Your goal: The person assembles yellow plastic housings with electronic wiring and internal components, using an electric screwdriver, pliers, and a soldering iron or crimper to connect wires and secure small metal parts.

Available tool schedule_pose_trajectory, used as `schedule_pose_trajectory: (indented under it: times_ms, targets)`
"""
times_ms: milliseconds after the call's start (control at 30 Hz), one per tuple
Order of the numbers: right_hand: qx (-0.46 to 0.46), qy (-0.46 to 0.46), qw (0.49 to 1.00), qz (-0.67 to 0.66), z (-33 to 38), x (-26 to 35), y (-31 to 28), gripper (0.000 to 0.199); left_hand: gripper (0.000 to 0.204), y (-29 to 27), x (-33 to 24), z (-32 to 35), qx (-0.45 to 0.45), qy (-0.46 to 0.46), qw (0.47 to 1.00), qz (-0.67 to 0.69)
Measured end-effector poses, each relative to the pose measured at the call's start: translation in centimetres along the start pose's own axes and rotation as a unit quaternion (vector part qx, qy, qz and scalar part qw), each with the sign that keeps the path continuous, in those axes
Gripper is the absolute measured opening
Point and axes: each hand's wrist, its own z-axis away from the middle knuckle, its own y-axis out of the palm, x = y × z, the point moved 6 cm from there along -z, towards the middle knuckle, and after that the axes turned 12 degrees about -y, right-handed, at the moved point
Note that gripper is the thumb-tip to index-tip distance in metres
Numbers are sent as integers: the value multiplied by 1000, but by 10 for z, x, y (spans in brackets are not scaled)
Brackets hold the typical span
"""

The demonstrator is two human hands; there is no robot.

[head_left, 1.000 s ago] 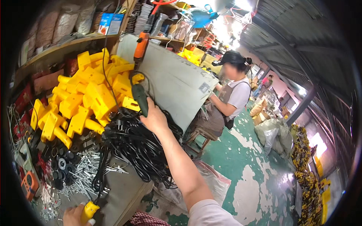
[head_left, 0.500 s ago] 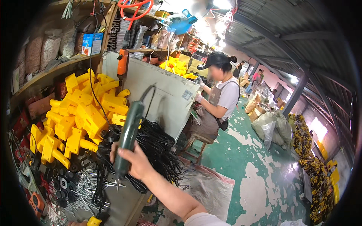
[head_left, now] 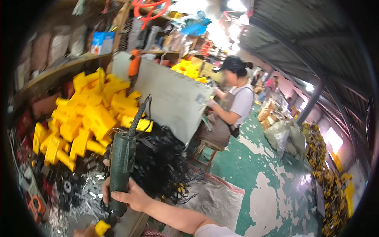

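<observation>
My right hand (head_left: 128, 193) is wrapped round a dark green electric screwdriver (head_left: 121, 168), its cord end up and its tip down. Below the tip, at the lower edge, is a small yellow plastic part (head_left: 102, 228). My left hand (head_left: 85, 232) has its fingers closed against that part; most of this hand is cut off by the frame edge. The screwdriver tip is just above the yellow part, and I cannot make out whether they touch. Loose silver screws (head_left: 89, 193) lie on the bench beyond my left hand.
Yellow plastic housings (head_left: 85, 114) are heaped at the left, with black cords (head_left: 162, 158) bundled beside them. An orange tool (head_left: 134, 62) hangs before a pale panel (head_left: 169, 91). A co-worker (head_left: 233, 94) sits beyond it. Orange-handled pliers (head_left: 37, 207) lie at lower left.
My right hand has brought the screwdriver down and left, more upright, over the yellow part. My left hand and the part have come slightly further into view. The view has shifted a little and blurred.
</observation>
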Motion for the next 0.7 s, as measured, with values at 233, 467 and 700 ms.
schedule_pose_trajectory:
  times_ms: [233,467,700]
  targets:
    - [33,-64,973,219,19,19,-11,77,44,5,-76,-20,-69,181,974,-114]
    - [53,-50,985,158,20,-23,23,86,46,6,-49,-11,-46,135,983,-115]
    - [126,10,980,155,25,-26,30,22,40,6,-54,-10,-49,151,983,-97]
